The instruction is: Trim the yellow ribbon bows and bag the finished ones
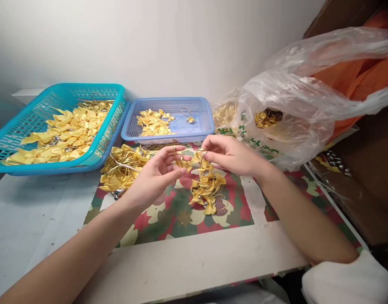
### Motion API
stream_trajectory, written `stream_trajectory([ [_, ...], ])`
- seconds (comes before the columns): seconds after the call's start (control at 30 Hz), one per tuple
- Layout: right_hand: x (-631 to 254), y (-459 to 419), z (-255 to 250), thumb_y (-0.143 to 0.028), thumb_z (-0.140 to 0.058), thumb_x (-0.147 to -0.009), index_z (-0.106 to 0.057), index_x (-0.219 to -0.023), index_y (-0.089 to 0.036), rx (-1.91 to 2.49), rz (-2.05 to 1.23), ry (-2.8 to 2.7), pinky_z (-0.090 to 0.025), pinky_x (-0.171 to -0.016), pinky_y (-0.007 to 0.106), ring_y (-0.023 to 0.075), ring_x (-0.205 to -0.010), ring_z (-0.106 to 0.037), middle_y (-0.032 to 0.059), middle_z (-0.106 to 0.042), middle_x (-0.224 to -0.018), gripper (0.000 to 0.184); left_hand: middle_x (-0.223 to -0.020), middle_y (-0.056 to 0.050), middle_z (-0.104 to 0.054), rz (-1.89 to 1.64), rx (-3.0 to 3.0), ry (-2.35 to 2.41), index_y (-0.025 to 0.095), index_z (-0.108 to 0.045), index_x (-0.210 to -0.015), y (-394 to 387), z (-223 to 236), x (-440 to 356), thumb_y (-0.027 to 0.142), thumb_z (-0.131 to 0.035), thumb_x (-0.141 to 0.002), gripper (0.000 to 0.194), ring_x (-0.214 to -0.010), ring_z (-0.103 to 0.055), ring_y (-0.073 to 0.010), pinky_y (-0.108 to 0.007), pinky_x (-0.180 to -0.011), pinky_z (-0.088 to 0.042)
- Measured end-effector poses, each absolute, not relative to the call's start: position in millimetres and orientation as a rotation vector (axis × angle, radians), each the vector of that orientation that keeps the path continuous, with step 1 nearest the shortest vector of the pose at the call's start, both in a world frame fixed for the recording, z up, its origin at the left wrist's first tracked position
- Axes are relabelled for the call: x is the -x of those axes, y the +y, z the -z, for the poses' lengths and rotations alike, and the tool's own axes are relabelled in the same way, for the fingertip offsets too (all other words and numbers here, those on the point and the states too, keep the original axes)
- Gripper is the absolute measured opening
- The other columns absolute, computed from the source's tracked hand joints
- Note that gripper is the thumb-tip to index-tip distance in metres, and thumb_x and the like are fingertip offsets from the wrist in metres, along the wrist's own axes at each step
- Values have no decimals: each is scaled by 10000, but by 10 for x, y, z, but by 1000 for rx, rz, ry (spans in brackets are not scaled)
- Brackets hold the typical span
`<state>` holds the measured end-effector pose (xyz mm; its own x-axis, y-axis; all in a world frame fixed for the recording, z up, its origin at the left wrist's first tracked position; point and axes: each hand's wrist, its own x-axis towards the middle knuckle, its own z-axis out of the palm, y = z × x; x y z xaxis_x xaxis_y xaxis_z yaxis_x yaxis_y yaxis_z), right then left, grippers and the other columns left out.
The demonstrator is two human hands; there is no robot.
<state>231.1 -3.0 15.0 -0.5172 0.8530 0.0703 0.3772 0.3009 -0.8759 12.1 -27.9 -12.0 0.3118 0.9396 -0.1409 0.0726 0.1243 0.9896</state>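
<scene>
My left hand (156,171) is closed, its thumb and fingers around a yellow ribbon bow (187,165), with gold loops showing round the fingers. Close by on the right, my right hand (225,154) pinches another yellow bow with a gold loop (200,155) between thumb and fingertips. A small gap separates the two hands. Just beneath them lies a heap of yellow bows with gold loops (208,188) and small silver bells, on a patterned sheet. Beside my left wrist rests a bundle of bows and gold loops (122,166) bound with a white tie.
A turquoise basket (101,143) full of yellow bows stands at the left. Behind my hands, a blue basket (194,137) holds loose bows and one looped bow. A clear plastic bag (295,114) bulges at the right, near silver bells (336,160). The white table edge (200,257) runs in front.
</scene>
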Motion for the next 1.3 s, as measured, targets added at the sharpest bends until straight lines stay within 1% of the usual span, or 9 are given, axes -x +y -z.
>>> stream_trajectory([
  [0.07,-2305,-23,-99,-267,-547,-883,-540,-828,-186,1065,-1228,-2000,-409,-646,249,118,-696,-529,-13,-582,-757,99,-1191,-81,-618,-860,-1294,1047,237,-535,-1240,-280,136,-128,249,-745,-775,510,-725,-587,-98,-231,-620,-526],
  [0.17,-2285,-20,-51,-270,-555,-884,-583,-868,-180,1018,-1237,-2021,-435,-686,264,129,-745,-569,9,-638,-820,96,-1179,-69,-605,-871,-1311,1010,241,-533,-1243,-291,156,-144,238,-761,-757,537,-684,-550,-77,-259,-663,-551],
  [0.3,-2231,-30,-30,-232,-563,-868,-629,-856,-177,997,-1108,-2082,-452,-757,286,145,-814,-600,25,-666,-870,87,-1113,-54,-601,-877,-1340,996,250,-537,-1256,-316,178,-178,237,-782,-727,584,-671,-538,-78,-237,-616,-543],
  [0.67,-2123,-58,69,-87,-602,-783,-721,-805,-186,968,-858,-2070,-409,-668,254,131,-765,-564,19,-639,-841,156,-939,-13,-638,-882,-1345,999,222,-535,-1207,-332,232,-217,255,-789,-732,539,-575,-517,-61,-232,-582,-495],
  [0.8,-2073,-95,69,-97,-625,-762,-708,-768,-182,969,-851,-2056,-421,-690,259,136,-762,-574,14,-646,-812,119,-848,13,-634,-869,-1313,981,219,-535,-1186,-351,244,-233,258,-797,-718,538,-534,-503,-57,-214,-535,-454],
  [0.93,-2088,-128,-19,-126,-643,-766,-698,-771,-179,975,-820,-2077,-421,-699,263,136,-746,-572,13,-654,-794,77,-804,11,-641,-847,-1251,971,211,-520,-1163,-362,225,-241,297,-776,-744,499,-612,-588,-99,-217,-552,-468],
  [1.03,-2216,-129,-146,-163,-681,-759,-699,-805,-175,1084,-811,-2150,-402,-669,259,135,-728,-559,17,-656,-801,51,-772,20,-622,-866,-1220,1016,213,-533,-1147,-354,191,-231,311,-770,-756,468,-580,-563,-84,-180,-477,-412],
  [1.17,-2379,-138,-244,-174,-762,-679,-706,-810,-173,1315,-897,-2453,-349,-589,252,127,-656,-521,7,-624,-747,143,-729,45,-581,-907,-1187,1072,215,-552,-1085,-332,148,-210,311,-772,-755,408,-468,-459,-39,-161,-402,-355],
  [1.3,-2327,-197,-186,-165,-791,-648,-703,-863,-185,1299,-836,-2600,-335,-597,253,142,-712,-527,18,-631,-821,233,-835,4,-646,-915,-1166,1091,221,-537,-1077,-312,145,-187,309,-785,-736,431,-517,-539,-60,-160,-406,-383],
])
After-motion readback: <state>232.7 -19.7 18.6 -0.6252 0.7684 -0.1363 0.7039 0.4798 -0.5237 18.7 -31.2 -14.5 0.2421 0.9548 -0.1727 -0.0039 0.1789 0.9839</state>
